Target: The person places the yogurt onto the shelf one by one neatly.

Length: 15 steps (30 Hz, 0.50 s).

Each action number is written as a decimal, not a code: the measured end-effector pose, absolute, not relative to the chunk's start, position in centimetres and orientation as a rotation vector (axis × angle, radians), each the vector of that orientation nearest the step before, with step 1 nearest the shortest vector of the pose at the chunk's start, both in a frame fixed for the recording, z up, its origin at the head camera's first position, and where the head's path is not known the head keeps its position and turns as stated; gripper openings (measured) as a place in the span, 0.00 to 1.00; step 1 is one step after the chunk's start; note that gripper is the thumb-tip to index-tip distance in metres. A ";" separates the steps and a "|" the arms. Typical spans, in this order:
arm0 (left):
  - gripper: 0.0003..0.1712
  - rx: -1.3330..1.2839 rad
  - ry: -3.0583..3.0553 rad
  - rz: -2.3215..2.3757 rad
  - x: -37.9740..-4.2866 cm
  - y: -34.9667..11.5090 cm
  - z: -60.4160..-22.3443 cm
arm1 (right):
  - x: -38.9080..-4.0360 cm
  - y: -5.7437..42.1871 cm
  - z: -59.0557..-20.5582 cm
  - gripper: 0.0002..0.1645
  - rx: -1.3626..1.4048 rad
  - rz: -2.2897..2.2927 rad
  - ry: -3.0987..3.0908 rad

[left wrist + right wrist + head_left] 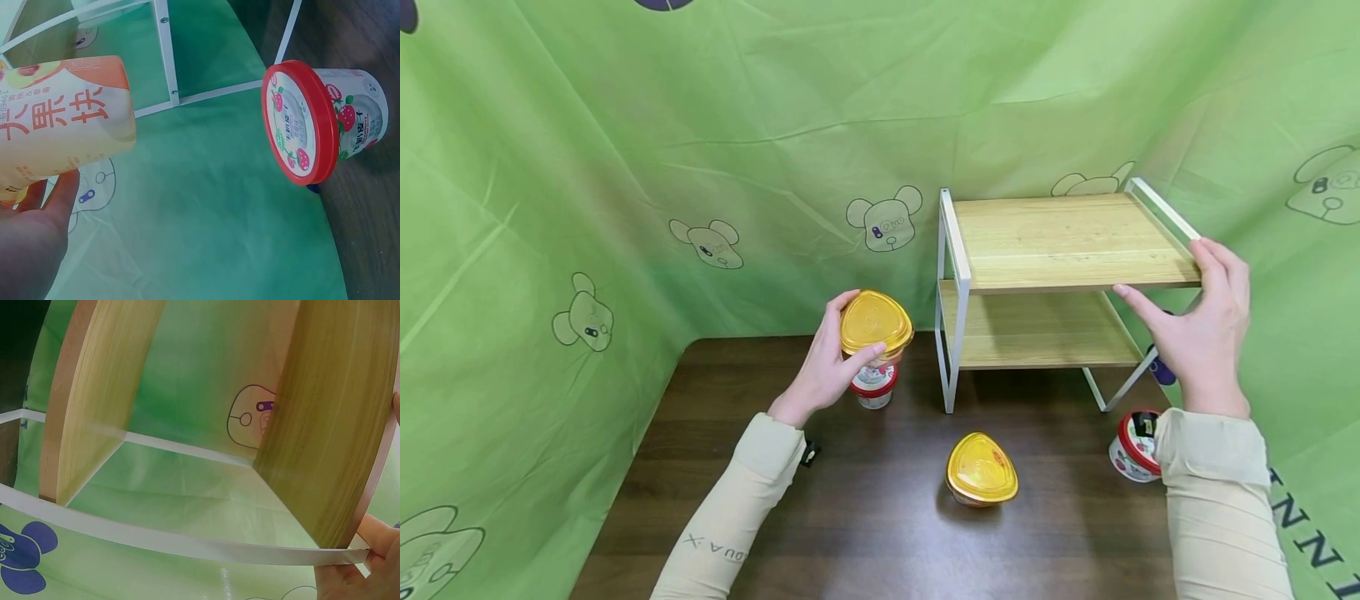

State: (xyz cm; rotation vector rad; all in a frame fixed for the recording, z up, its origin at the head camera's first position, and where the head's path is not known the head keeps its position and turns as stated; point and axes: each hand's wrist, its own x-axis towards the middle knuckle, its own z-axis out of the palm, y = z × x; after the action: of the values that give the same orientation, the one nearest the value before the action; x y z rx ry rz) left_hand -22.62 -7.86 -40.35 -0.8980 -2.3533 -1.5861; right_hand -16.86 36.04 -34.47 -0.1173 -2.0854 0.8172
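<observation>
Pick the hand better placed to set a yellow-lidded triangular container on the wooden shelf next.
Left, probably: the left hand holds one yellow-lidded, rounded-triangular plastic container near the white-framed, two-tier wooden shelf, while the right hand grips that shelf's front right corner.

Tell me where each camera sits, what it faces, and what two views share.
Head: on the head, looking forward and down at the two-tier wooden shelf with white metal frame; left hand, right hand and cream sleeves show.
Left wrist: on that wrist, facing the orange-printed, yellow-lidded container and a round white tub with red lid; part of the left hand shows.
Right wrist: on that wrist, facing between the shelf's boards; part of the right hand shows.
Head and left wrist share the held container.
</observation>
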 end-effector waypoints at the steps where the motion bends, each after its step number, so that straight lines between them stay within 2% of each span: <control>1: 0.47 -0.897 -2.360 -1.595 -22.5 -7.8 -40.2 | -16.9 36.1 -34.5 0.51 -0.117 0.818 -2.085; 10: 0.44 -0.961 -2.330 -1.561 -19.8 -6.7 -36.5 | -17.4 37.0 -35.2 0.52 -0.116 0.813 -2.085; 15: 0.44 -0.985 -2.320 -1.559 -19.4 -6.2 -35.9 | -17.6 37.1 -35.3 0.53 -0.125 0.808 -2.096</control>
State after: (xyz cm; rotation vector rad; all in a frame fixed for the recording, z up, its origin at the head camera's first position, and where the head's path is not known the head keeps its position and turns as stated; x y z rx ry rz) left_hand -19.35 -6.19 -35.91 -0.9851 -2.3196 -1.5591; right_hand -17.58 37.11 -35.33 -0.1252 -2.0962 0.8077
